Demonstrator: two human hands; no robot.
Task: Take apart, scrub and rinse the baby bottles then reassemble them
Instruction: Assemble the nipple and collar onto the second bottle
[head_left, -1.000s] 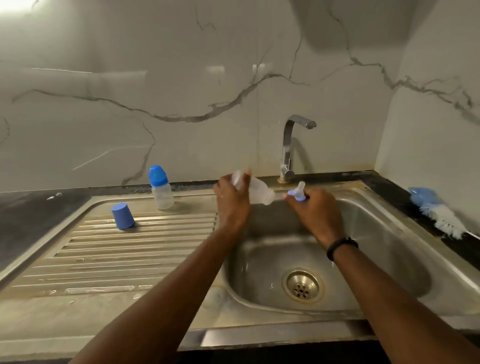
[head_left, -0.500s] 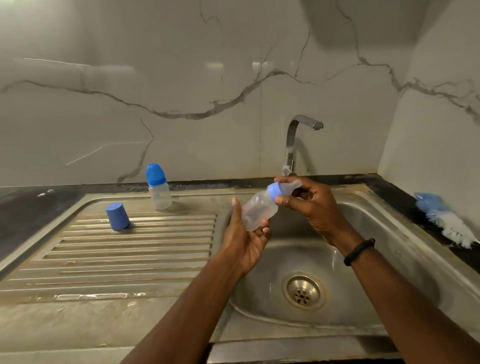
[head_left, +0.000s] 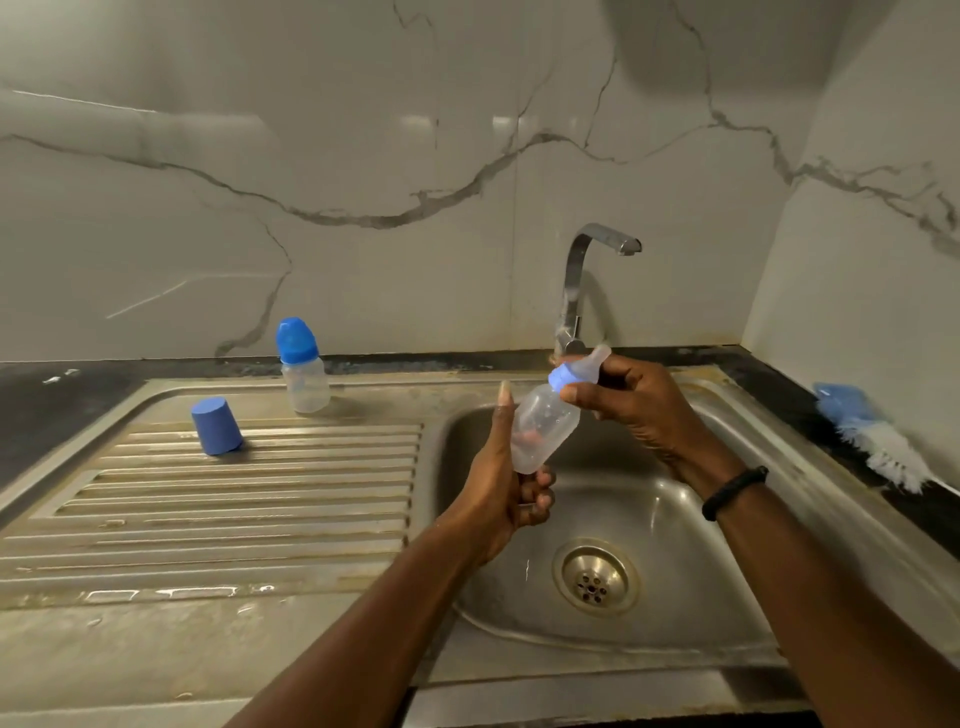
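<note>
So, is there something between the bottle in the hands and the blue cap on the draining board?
Nothing visible. The bottle is held over the sink, and the board between it and the blue cap shows only bare ridges.

No text, label or number can be read; faint marks on the held bottle (head_left: 543, 428) may be graduations.

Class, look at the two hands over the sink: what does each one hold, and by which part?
The left hand grips the clear bottle round its base. The right hand pinches the blue collar and teat at the bottle's top.
</note>
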